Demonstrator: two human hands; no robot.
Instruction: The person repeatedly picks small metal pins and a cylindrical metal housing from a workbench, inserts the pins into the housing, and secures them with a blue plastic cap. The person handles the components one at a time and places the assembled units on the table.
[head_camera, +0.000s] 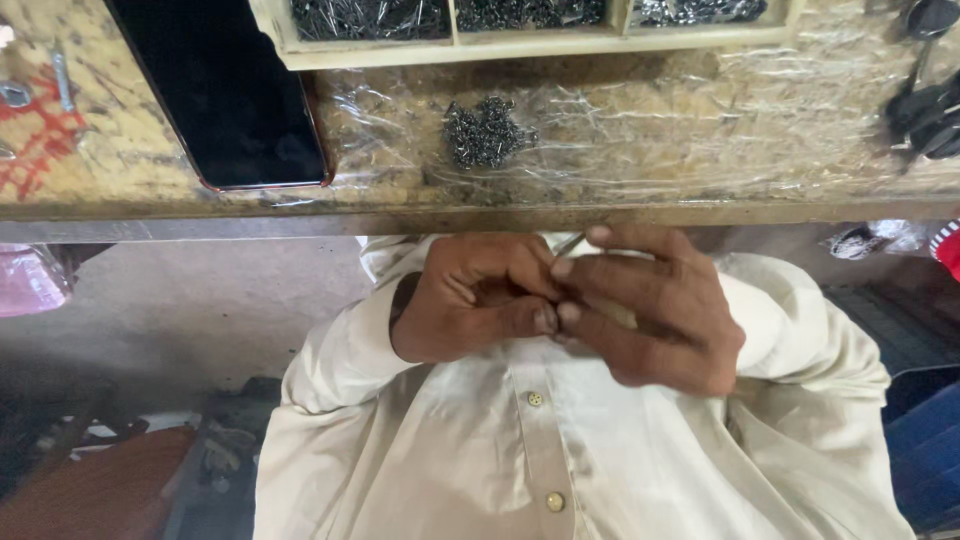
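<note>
Cream buttoned shirt cloth (560, 450) is filling the lower frame; above it, mid-frame, the left hand (475, 295) and right hand (650, 305) are meeting, fingers pinched together on a thin silvery metal pin (570, 244). It is slanting toward the upper right. Apparently a fitting step, needing steady fingertip alignment next.

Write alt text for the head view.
Left hand and right hand meet over a cream shirt, pinching a thin metal pin. Above, a workbench holds a dark phone, a pile of small dark metal parts and a compartmented tray.
</note>
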